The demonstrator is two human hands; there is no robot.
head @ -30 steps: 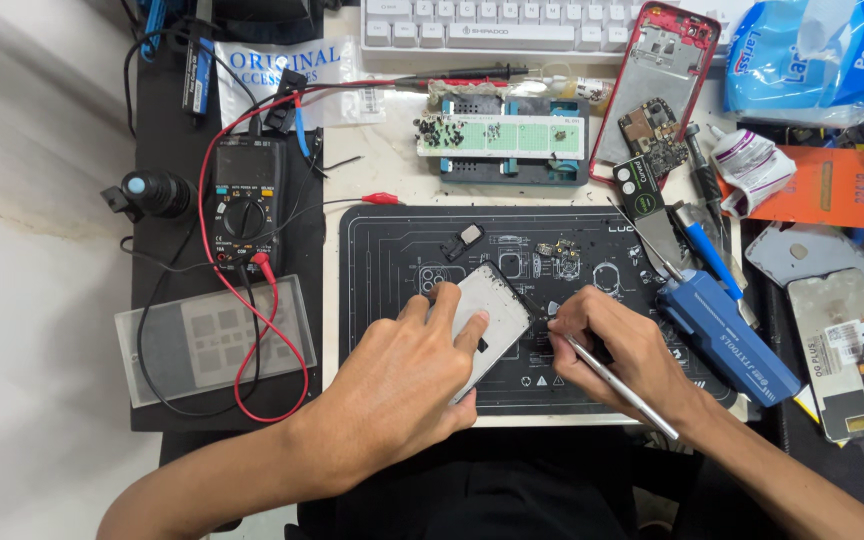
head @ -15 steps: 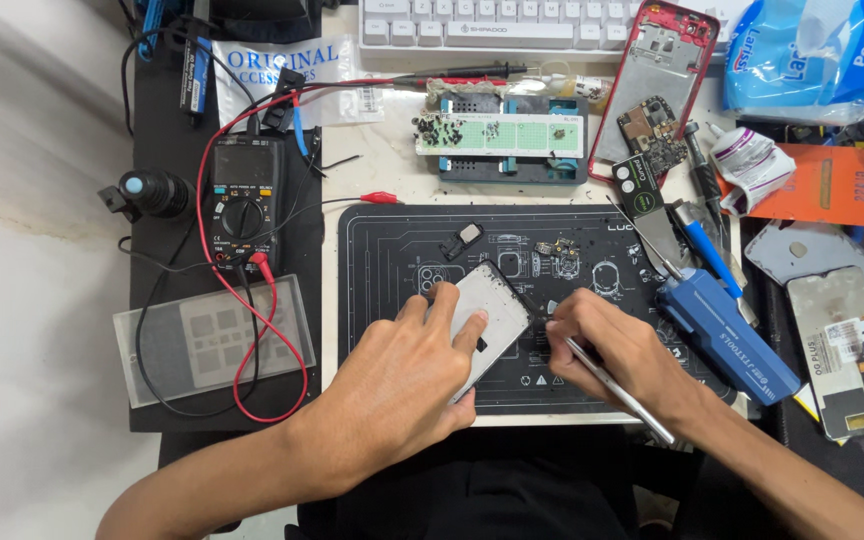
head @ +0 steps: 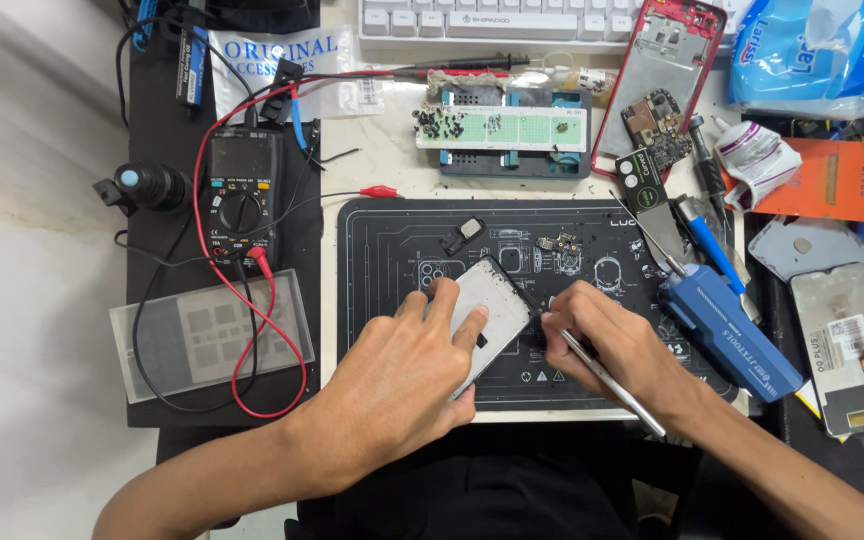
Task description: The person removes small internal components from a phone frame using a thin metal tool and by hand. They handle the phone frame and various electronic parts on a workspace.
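The left hand (head: 402, 375) pressed flat on one phone frame (head: 487, 318) on the black mat (head: 392, 235); the right hand (head: 617, 345) pinched one metal tool (head: 607, 375) at its edge. A slip might gouge it. Beyond: one multimeter (head: 242, 195), one keyboard (head: 482, 20)

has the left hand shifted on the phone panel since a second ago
No. The left hand lies flat on the grey phone panel at the same spot on the black work mat as before, and the panel's top corner sits by the same mat markings.
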